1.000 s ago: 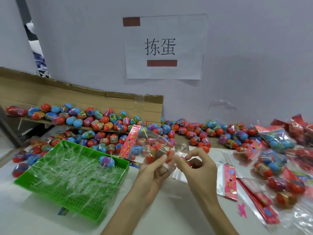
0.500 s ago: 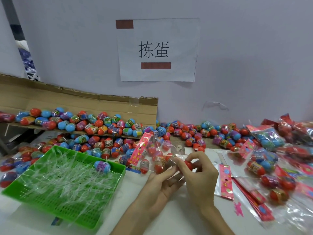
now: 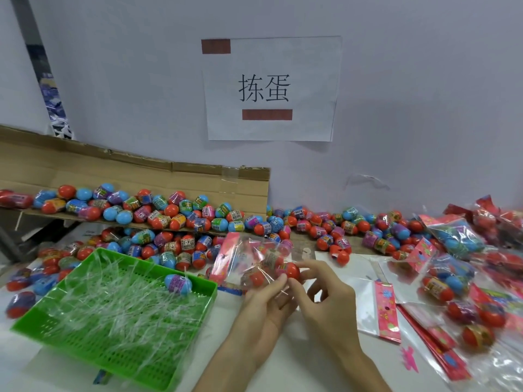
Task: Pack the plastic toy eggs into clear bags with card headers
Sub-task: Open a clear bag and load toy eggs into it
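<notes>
Head cam: bringing the filled clear bag (image 3: 254,261) down lower than a second ago, just above the desk (image 3: 297,360) beside the green tray (image 3: 158,267), left hand (image 3: 263,302) and right hand (image 3: 332,305) fingers (image 3: 278,282) both pinching its open end, so probably sealing it up next.

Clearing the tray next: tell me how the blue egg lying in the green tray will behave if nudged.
The blue egg is rounded and smooth, so it would probably roll, though the clear strips under it may slow it. It lies near the far wall of the green tray, which should stop it. It looks plastic, so likely light.
</notes>
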### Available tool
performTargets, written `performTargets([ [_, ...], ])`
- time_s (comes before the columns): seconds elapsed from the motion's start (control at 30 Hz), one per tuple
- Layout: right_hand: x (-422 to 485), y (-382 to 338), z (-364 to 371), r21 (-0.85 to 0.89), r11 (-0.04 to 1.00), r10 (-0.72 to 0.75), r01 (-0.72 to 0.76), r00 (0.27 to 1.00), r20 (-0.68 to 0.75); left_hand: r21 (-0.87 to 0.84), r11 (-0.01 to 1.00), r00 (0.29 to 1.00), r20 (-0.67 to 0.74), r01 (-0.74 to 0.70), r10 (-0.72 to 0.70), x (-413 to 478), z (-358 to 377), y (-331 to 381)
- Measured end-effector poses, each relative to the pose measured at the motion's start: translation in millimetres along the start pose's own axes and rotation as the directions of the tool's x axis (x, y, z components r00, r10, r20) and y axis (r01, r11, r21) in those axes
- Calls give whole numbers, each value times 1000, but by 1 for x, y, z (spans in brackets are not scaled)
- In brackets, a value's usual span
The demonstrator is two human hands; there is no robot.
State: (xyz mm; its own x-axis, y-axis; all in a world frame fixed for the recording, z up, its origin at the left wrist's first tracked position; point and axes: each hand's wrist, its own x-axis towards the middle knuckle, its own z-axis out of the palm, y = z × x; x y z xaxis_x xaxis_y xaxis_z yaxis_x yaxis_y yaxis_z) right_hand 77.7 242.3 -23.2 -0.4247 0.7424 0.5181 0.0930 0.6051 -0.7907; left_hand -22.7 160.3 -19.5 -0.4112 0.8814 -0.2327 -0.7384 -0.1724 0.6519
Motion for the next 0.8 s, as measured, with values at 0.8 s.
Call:
performTargets([
  [0.8,9,0,-14,164,983,79,-78,997,-3,-73,997,996,-85,27,-33,0,8,6],
])
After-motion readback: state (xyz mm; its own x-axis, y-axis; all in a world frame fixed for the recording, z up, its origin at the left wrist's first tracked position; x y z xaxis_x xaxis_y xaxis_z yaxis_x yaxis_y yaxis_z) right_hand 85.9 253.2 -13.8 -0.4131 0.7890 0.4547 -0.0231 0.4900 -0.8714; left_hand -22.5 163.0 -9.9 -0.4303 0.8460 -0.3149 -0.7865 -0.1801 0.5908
